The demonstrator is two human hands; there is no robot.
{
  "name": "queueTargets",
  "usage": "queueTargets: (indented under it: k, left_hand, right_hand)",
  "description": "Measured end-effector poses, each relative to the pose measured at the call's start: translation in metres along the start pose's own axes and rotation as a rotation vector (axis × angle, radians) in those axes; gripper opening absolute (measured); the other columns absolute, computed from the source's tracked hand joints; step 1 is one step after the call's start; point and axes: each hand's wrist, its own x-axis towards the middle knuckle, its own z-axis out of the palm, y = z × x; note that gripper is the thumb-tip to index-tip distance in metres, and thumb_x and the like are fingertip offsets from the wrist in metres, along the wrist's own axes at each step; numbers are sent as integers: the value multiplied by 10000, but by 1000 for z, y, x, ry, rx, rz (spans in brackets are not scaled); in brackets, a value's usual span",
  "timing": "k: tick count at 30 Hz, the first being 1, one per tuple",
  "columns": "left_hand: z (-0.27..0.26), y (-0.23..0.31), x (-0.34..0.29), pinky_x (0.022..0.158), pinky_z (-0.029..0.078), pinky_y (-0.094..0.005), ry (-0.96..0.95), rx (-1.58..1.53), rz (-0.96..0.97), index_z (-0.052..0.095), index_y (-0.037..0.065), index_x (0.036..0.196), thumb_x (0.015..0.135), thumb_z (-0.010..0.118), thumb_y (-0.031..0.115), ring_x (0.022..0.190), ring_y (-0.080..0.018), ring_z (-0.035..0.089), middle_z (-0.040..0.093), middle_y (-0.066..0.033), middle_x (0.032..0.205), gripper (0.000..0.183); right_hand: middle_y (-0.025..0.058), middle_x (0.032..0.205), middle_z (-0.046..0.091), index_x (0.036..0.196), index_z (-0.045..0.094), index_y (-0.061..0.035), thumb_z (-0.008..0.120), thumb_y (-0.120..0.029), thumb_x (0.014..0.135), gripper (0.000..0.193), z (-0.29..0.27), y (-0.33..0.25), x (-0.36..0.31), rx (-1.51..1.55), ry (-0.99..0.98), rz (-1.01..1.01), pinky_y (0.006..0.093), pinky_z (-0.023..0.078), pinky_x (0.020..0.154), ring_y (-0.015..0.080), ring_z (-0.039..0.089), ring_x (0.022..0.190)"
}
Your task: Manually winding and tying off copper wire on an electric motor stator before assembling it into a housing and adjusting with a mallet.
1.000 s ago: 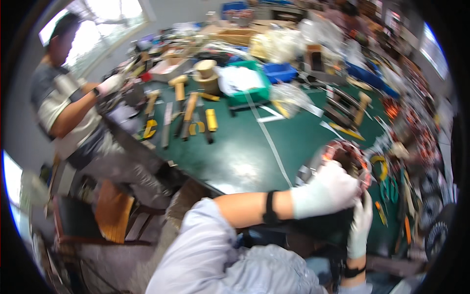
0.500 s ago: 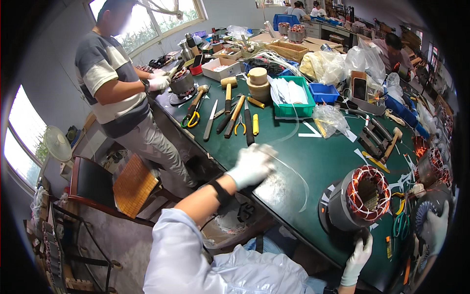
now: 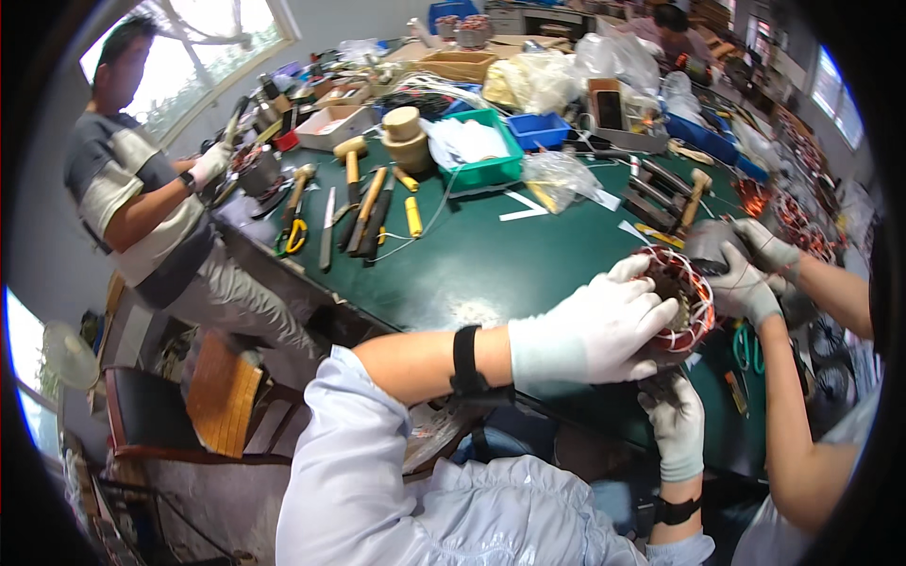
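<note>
The motor stator (image 3: 681, 300), wound with copper coils, sits at the near right edge of the green workbench (image 3: 491, 274). The left hand (image 3: 604, 325), gloved, lies curled over the stator's near side, gripping its rim. The right hand (image 3: 675, 420) supports it from below; its grip cannot be made out. A co-worker's gloved hands (image 3: 746, 274) work on the far right side. Best practice here, as a judgement: hold the housing steady, keep fingers off the windings, and brace it against the bench.
</note>
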Motion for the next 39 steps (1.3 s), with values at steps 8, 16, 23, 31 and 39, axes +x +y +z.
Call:
queueTargets:
  k: [8,16,23,31,39]
  left_hand:
    - [10,-36,4,619,435,-467,45,-126,196,618,55,663,769,779,347,628,-362,540,569,-137,620,350]
    - [59,32,-117,649,481,-263,803,-454,-710,648,-15,1028,838,715,158,722,-141,615,628,-10,762,265]
    - [34,17,-123,627,444,-229,770,-722,-1118,551,30,1142,1003,593,260,713,-66,511,569,-3,882,271]
    - [10,-30,-126,914,521,-348,1093,-1153,-1074,539,50,1299,1039,561,358,1050,-179,650,645,-62,1210,403]
    - [1,-48,-133,927,531,-363,1219,-1178,-1067,579,60,1260,1032,579,333,1060,-189,663,672,-69,1180,356]
  right_hand:
    - [59,990,675,1242,613,-4,519,-143,962,326,44,-30,-6,-370,135,-120,269,507,775,145,648,880]
    - [158,1040,643,1214,612,17,597,-104,912,325,115,-71,40,-1217,-402,-927,366,521,819,302,640,910]
    - [116,1069,658,1270,613,-7,588,-109,924,361,106,-45,56,-826,-220,-489,318,531,847,186,653,935]
    - [255,1399,481,1520,346,-28,647,-235,900,720,15,-52,144,-1430,154,-675,419,441,1064,344,534,1242]
    - [277,1389,443,1513,355,-11,651,-267,864,758,82,-50,169,-1542,-15,-819,455,359,1140,421,435,1333]
